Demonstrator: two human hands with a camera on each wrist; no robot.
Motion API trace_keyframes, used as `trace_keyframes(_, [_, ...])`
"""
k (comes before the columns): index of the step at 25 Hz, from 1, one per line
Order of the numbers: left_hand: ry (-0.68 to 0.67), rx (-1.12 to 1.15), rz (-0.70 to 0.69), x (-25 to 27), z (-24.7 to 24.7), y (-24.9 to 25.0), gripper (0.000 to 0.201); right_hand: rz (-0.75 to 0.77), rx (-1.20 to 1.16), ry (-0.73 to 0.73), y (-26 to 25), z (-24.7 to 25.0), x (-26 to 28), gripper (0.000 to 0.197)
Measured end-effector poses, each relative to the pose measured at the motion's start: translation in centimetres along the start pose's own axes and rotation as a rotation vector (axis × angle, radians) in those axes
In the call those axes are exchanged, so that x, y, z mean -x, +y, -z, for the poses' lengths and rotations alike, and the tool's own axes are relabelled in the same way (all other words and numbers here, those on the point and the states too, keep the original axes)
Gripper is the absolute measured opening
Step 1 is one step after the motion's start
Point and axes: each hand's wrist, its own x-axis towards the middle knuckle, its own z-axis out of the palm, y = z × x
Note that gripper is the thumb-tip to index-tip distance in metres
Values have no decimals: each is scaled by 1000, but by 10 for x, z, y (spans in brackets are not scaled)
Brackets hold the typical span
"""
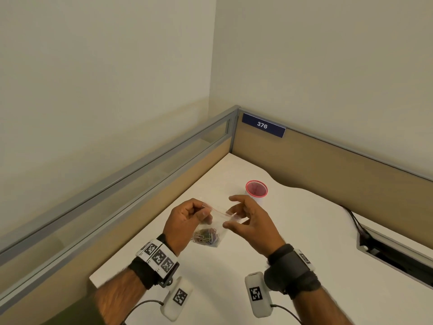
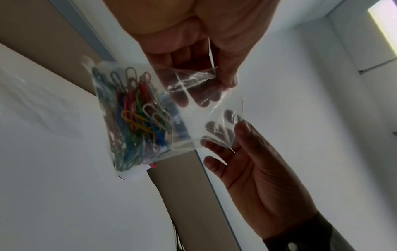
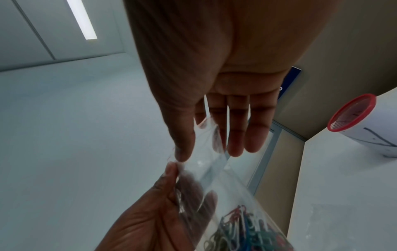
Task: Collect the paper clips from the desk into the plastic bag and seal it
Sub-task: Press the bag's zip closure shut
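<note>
A small clear plastic bag (image 1: 216,222) with a red zip line along its top hangs in the air over the white desk (image 1: 304,231). Several coloured paper clips (image 1: 206,236) lie bunched in its bottom, seen close in the left wrist view as paper clips (image 2: 137,115). My left hand (image 1: 203,212) pinches the bag's top left corner. My right hand (image 1: 230,218) pinches the top right corner, thumb in front and fingers behind the film. In the right wrist view the bag (image 3: 214,178) stretches between both thumbs. Whether the zip is closed cannot be told.
A white cup with a red rim (image 1: 256,190) stands just beyond my right hand. Low tan partition walls (image 1: 328,165) close the desk's far corner. A cable slot with black cords (image 1: 386,252) is cut into the desk at the right.
</note>
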Motion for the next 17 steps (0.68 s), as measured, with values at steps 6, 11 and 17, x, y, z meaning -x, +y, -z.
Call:
trace_keyframes(6, [-103, -21, -40, -22, 12, 6, 12, -12, 127, 106, -13, -12, -16, 7])
trace_keyframes(11, [-72, -20, -9, -34, 25, 6, 12, -35, 166, 126, -16, -20, -24, 9])
trace_keyframes(17, [-93, -163, -24, -41, 31, 7, 7, -35, 200, 132, -17, -17, -33, 10])
